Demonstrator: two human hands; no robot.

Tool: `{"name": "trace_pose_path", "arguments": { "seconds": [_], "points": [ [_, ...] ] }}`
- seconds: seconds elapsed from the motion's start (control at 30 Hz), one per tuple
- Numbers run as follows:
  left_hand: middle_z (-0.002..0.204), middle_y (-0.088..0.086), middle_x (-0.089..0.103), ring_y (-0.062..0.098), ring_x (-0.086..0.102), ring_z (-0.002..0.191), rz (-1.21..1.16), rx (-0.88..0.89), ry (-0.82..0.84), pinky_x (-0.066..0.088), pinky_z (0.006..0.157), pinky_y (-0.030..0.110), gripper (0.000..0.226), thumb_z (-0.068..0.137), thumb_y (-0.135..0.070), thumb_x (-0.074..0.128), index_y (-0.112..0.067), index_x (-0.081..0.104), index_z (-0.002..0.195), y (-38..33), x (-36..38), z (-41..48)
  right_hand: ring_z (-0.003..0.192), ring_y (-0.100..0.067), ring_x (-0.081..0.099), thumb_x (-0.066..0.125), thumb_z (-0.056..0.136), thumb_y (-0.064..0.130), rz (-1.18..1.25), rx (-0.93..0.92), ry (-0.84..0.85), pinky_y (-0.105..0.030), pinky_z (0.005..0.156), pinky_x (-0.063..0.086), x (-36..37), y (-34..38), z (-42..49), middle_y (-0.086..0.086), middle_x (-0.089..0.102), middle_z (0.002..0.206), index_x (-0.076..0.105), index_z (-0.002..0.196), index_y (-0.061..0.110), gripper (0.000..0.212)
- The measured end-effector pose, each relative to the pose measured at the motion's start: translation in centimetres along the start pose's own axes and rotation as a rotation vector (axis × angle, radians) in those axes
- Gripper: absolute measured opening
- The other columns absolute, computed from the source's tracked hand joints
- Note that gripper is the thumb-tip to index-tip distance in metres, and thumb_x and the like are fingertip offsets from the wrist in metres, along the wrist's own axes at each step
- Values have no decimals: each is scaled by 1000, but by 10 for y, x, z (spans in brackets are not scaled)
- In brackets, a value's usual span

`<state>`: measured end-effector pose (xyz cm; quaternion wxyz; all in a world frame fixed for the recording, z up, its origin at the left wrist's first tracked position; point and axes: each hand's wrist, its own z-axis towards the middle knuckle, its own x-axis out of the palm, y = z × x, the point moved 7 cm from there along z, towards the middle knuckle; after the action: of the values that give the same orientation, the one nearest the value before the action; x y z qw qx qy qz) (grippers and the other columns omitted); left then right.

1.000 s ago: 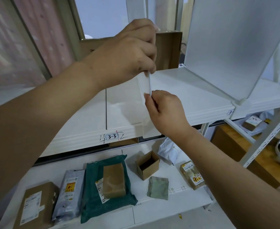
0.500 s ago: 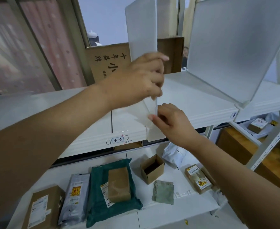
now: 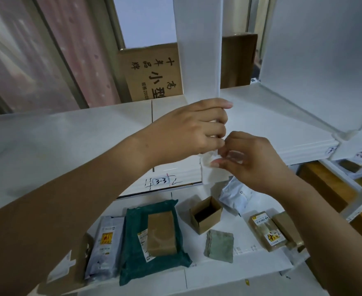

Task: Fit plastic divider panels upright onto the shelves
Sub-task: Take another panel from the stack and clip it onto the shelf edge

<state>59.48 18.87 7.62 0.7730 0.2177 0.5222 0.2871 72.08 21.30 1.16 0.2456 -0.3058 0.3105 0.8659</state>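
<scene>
You've stood the panel (image 3: 199, 50) upright: left hand (image 3: 188, 131) clamps its edge, right hand (image 3: 252, 161) has dropped to pinch the clip (image 3: 207, 162) at the shelf (image 3: 69, 133) lip. Seating looks close.

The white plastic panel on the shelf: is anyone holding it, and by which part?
Yes. The left hand grips the divider panel by its front edge, low down; the right hand pinches its foot at the front lip of the shelf.
</scene>
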Motion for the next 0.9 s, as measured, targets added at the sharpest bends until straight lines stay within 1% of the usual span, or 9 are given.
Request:
{"name": "trace_pose_path", "arguments": {
  "seconds": [0.03,0.1,0.23,0.3,0.33,0.4,0.5,0.77,0.9],
  "points": [
    [96,7,76,28,71,103,1,10,-15,39,123,45,21,103,5,66,-8,82,101,0,0,-1,72,-11,61,86,84,23,8,2,-22,-8,70,45,1,0,-1,2,67,83,75,83,11,16],
    [95,8,76,28,71,103,8,20,-47,41,122,46,22,105,4,64,-8,82,101,0,0,-2,72,-9,60,86,84,22,30,13,-59,-2,72,41,2,1,-3,1,68,82,76,82,8,17],
    [97,9,77,27,73,103,-20,4,-60,47,117,47,16,103,3,69,-7,82,101,4,-7,-13,70,-2,54,83,85,27,-3,-10,-61,0,73,38,9,14,3,8,62,81,73,80,11,19],
    [96,9,76,25,73,101,-47,-26,-51,48,116,47,16,104,2,68,-6,82,100,8,-13,-26,69,-8,56,86,84,21,-1,-16,-58,-5,69,39,20,25,7,6,63,80,71,78,11,19],
    [96,8,76,24,73,101,-50,-44,-45,48,116,47,17,105,2,67,-6,81,99,10,-17,-34,69,-12,57,87,83,18,2,-26,-61,-10,67,42,25,31,10,4,63,79,70,77,11,19],
    [95,8,75,24,73,99,-34,-59,-26,46,118,45,18,105,1,67,-6,81,98,11,-24,-50,67,-17,59,88,82,17,19,-53,-65,-25,64,47,36,44,15,2,63,77,69,74,11,22],
    [94,8,75,25,73,98,-1,-46,8,43,119,43,20,106,2,66,-7,82,98,10,-33,-63,67,-22,60,88,82,19,43,-63,-57,-37,63,50,48,56,22,0,63,76,67,73,11,24],
    [96,7,77,25,73,100,52,-57,76,45,118,45,23,106,2,64,-9,83,100,10,-44,-80,64,-22,59,88,83,24,60,-48,-37,-41,60,53,63,71,30,-1,63,75,66,73,11,27],
    [96,4,77,26,72,101,62,-50,111,44,119,45,26,108,1,62,-11,83,101,9,-47,-76,64,-19,60,89,80,32,122,27,-21,-39,63,55,64,65,32,2,63,74,67,73,14,29]
  ]
}}
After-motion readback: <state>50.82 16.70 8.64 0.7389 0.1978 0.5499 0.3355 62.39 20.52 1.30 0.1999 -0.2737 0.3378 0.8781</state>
